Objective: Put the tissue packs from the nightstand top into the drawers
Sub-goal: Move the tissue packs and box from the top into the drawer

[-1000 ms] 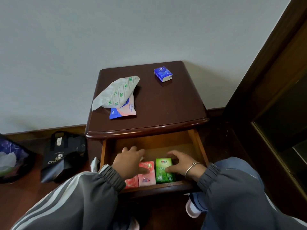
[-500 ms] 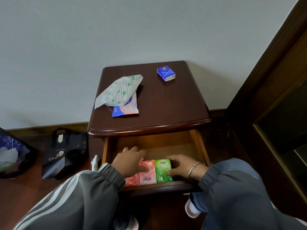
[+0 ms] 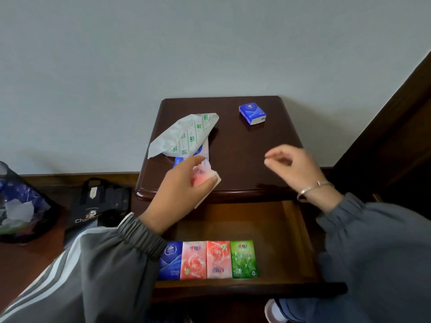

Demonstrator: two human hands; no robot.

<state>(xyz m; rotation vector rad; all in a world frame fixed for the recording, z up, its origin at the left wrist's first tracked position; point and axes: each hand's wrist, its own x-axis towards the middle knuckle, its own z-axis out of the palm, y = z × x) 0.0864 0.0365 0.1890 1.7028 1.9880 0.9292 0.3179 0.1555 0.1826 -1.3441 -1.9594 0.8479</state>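
The left hand point(image 3: 184, 190) has risen from the open wooden drawer point(image 3: 298, 243). Its grip closes on the near end of the flat pink-and-blue tissue pack point(image 3: 205, 177) at the front of the dark nightstand top point(image 3: 245, 155). The right hand point(image 3: 296, 169) hovers mid-frame, loosely curled and empty. I judge a fifth pack is starting. A white-and-green printed wrapper point(image 3: 186, 134) overlaps its far end and may drag along. A small blue tissue pack point(image 3: 252, 113) waits further up.

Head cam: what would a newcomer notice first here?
The row of four packs, blue, pink, pink, green, lies side by side at the front of the open drawer. Above it the left hand grips the pink-and-blue pack near the nightstand top's front edge, and the right hand hovers empty. A small blue pack sits alone at the back right.
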